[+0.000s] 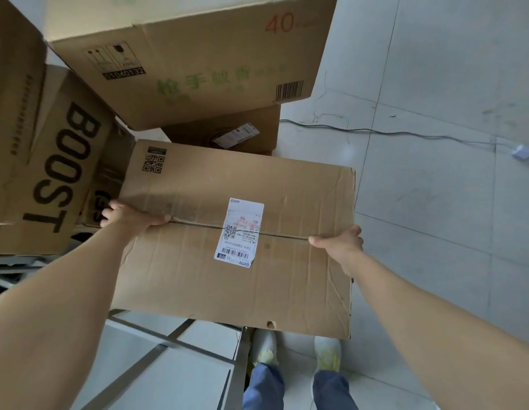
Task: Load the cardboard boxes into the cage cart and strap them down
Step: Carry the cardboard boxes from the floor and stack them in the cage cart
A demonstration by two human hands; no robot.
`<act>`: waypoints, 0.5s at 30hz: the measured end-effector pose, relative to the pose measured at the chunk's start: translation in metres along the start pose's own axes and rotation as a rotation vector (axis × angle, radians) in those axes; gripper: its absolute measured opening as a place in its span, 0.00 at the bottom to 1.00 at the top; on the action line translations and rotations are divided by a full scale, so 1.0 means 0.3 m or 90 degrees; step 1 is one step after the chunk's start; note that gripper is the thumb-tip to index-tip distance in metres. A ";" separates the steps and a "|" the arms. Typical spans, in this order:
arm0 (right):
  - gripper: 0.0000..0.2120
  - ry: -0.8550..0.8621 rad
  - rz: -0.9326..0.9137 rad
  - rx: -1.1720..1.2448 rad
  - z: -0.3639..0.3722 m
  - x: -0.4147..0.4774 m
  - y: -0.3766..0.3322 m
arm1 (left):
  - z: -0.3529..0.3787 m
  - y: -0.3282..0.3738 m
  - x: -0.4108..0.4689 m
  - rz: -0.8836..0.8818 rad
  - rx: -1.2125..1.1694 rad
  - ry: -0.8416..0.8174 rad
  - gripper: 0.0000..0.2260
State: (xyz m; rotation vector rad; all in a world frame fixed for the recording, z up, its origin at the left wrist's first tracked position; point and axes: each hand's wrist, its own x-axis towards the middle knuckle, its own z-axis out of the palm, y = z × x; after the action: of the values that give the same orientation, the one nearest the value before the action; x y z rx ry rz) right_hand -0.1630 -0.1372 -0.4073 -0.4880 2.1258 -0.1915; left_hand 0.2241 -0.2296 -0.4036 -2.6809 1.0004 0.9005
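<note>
A flat brown cardboard box [286, 202] with a white shipping label on its top seam is held level in front of me. My left hand [130, 216] grips its left edge and my right hand [341, 242] grips its right edge, thumbs on top. The box hangs over the metal frame of the cage cart [180, 338], whose bars show below it. Behind it stand other cartons: a box marked BOOST [62, 173] at the left and a large box with green print [198, 63] above.
A smaller brown box [236, 134] sits under the green-print box. A thin cable [405, 133] runs across the grey tiled floor at the right, ending at a small white device [523, 152]. My feet in pale shoes [295, 347] stand beside the cart frame.
</note>
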 end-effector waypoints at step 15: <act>0.51 0.105 -0.039 0.069 -0.445 -0.275 -0.080 | -0.191 0.110 -0.418 0.043 -0.159 0.019 0.56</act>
State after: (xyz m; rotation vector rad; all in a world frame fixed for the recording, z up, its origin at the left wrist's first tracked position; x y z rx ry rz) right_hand -0.2248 -0.1313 -0.2614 -0.4878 2.2486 -0.3918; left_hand 0.1559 -0.2047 -0.2819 -2.8877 1.0538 1.0664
